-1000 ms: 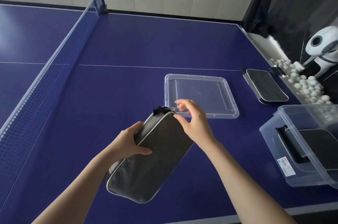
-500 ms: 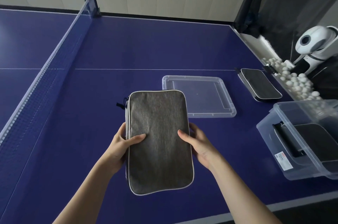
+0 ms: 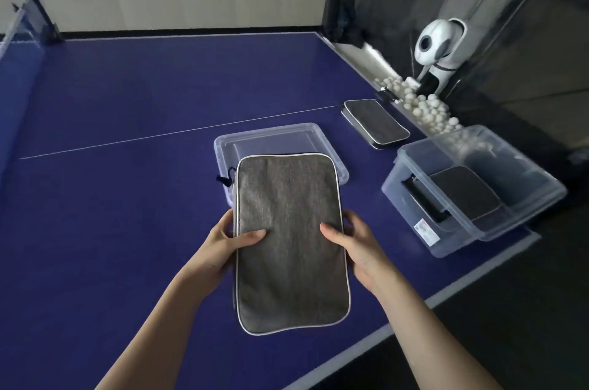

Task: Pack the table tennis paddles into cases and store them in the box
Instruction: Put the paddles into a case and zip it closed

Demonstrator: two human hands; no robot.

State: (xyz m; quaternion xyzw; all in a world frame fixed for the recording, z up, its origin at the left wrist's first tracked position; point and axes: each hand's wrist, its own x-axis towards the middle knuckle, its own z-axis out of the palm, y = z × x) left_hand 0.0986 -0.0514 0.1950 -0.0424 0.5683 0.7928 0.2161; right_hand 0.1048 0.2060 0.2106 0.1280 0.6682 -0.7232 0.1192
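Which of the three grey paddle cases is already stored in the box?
The case lying inside the clear box; another lies on the table, the third is gripped by both hands.

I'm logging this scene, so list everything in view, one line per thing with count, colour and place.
held case: 1, grey with white piping, gripped above the table's near side
second case: 1, grey, flat on the table beyond the box
case in box: 1, dark grey, lying inside the box
box: 1, clear plastic, near right table corner
lid: 1, clear, flat on the table behind the held case
table: 1, blue with white lines
net: 1, blue, far left
balls: many, white, off the right edge
ball machine: 1, white, far right
left hand: 1, holds the case's left edge
right hand: 1, holds its right edge
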